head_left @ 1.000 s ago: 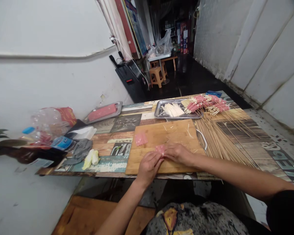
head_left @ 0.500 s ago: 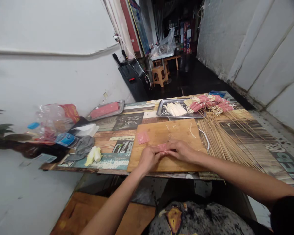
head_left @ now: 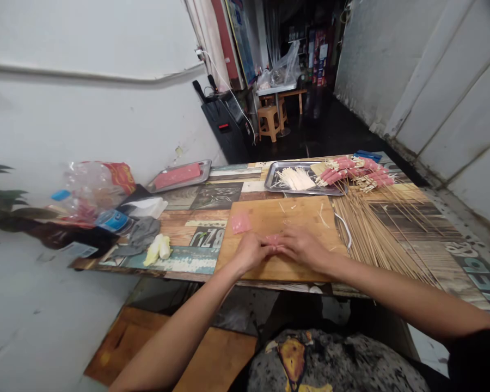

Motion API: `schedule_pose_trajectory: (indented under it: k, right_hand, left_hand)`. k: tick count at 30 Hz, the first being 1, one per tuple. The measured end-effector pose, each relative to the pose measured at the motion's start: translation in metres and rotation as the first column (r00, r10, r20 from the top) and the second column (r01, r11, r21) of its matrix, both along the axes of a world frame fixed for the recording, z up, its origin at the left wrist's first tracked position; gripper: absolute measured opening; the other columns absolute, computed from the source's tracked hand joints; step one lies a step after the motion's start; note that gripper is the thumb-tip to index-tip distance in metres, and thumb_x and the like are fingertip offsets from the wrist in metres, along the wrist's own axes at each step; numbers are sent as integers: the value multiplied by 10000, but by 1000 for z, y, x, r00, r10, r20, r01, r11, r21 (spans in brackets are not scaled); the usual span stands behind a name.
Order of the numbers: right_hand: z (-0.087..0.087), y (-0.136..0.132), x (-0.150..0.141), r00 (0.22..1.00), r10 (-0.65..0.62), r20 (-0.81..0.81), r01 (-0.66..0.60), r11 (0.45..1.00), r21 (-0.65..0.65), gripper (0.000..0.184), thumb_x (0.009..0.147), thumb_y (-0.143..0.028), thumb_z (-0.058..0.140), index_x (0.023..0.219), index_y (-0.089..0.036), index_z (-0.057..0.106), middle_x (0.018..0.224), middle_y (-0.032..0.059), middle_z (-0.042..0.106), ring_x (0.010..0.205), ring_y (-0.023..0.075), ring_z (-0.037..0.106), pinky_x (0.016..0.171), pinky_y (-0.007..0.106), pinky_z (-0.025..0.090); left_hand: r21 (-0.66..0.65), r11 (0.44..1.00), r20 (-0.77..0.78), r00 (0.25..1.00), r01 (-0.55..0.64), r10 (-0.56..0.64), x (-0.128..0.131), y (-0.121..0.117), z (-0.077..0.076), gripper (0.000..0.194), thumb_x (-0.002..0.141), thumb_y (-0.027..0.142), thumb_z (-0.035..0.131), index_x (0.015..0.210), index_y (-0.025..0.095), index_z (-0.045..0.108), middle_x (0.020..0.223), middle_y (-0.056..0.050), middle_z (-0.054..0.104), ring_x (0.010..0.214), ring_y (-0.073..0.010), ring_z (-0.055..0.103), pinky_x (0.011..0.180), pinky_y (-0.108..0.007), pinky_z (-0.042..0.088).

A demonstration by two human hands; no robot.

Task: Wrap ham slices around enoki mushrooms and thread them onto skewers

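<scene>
Over the wooden cutting board [head_left: 310,261], my left hand [head_left: 251,251] and my right hand [head_left: 304,247] meet fingertip to fingertip. Both are closed on a small pink meat slice [head_left: 271,239], which is mostly covered by the fingers. Whether anything is rolled inside it I cannot make out. Another flat meat slice [head_left: 240,222] lies at the board's left side. Thin white enoki strands [head_left: 323,215] are scattered near its far right corner. Beyond the board, a metal tray [head_left: 270,182] bears a bundle of enoki mushrooms [head_left: 296,178] and part of the pile of meat-wrapped skewers [head_left: 343,169].
Bamboo sticks [head_left: 375,234] fan out right of the board. At the back left is a tray of pink meat [head_left: 177,176]. Cabbage pieces [head_left: 158,249], a grey cloth [head_left: 144,235], a plastic bottle [head_left: 114,220] and clear plastic packaging [head_left: 92,185] lie at the left.
The pink slice shows less between my fingers, and my hands have drawn closer together around it. The whole view has shifted slightly.
</scene>
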State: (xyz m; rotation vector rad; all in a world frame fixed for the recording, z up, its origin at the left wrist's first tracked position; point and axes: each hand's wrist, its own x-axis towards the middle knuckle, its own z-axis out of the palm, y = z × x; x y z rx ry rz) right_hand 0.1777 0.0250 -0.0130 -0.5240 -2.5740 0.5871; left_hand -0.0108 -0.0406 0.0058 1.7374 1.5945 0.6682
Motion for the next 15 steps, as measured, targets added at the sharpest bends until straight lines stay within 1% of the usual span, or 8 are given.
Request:
schedule_pose_trajectory:
  k: [1, 3, 6, 8, 10, 11, 13, 15]
  right_hand:
    - [-2, -3, 1, 1000, 17, 1, -17, 994, 108, 294, 977, -330, 492, 1127, -163, 683, 1040, 113, 683, 971, 214, 590, 859, 358, 465]
    - [-6, -9, 2, 997, 61, 49, -73, 953, 294, 304, 1000, -295, 436, 1142, -140, 655, 1075, 125, 669, 1000, 224, 567, 877, 379, 461]
    - [-8, -12, 2, 982, 87, 169, -156, 877, 454, 328, 1017, -201, 340, 1088, -108, 647, 1010, 134, 658, 955, 227, 549, 868, 405, 448]
    - [-8, -11, 2, 967, 86, 239, -196, 849, 491, 313, 1005, -155, 340, 1094, -85, 632, 976, 138, 641, 933, 232, 535, 865, 422, 434]
    - [-7, -9, 0, 953, 91, 288, -229, 839, 494, 288, 987, -135, 366, 1112, -77, 619, 970, 139, 628, 922, 236, 521, 864, 433, 421]
    - [-6, -6, -1, 947, 95, 308, -244, 837, 490, 277, 981, -137, 380, 1112, -79, 617, 973, 137, 625, 914, 236, 516, 859, 435, 418]
    - [-5, -1, -3, 932, 119, 342, -282, 832, 478, 258, 975, -160, 403, 1078, -88, 628, 968, 130, 625, 885, 234, 508, 833, 423, 417]
    - [-5, 5, -7, 919, 164, 360, -325, 830, 453, 247, 972, -194, 422, 1037, -94, 638, 961, 125, 631, 863, 231, 503, 797, 399, 416]
  left_hand:
    - [-5, 1000, 5, 1000, 1, -1, 0, 1, 0, 171, 802, 263, 637, 823, 196, 793, 782, -33, 766, 708, -182, 674, 669, -248, 499]
    - [-17, 1000, 8, 1000, -10, 10, 0, 2, -1, 158, 784, 237, 645, 792, 181, 792, 768, -38, 763, 698, -181, 669, 669, -248, 495]
    - [-38, 998, 2, 999, -45, 45, -1, 3, -2, 136, 763, 226, 668, 782, 171, 791, 786, -40, 764, 731, -187, 670, 680, -249, 489]
    - [-72, 995, -3, 998, -70, 70, -1, 3, -1, 131, 759, 230, 677, 779, 164, 788, 781, -35, 763, 726, -188, 666, 666, -246, 481]
    - [-92, 993, -7, 997, -79, 79, 0, 1, -2, 138, 774, 229, 666, 768, 158, 784, 761, -28, 758, 705, -185, 663, 645, -243, 473]
    - [-75, 994, -10, 997, -76, 75, 1, -1, -4, 148, 791, 224, 651, 766, 160, 781, 763, -25, 757, 708, -183, 665, 648, -244, 474]
    - [36, 997, -27, 997, -75, 76, 3, -7, -8, 169, 830, 210, 616, 802, 178, 780, 822, -27, 762, 766, -184, 678, 694, -253, 489]
    - [230, 969, -72, 992, -88, 107, 6, -15, -12, 187, 870, 209, 592, 930, 204, 770, 908, -34, 762, 830, -182, 680, 753, -272, 501]
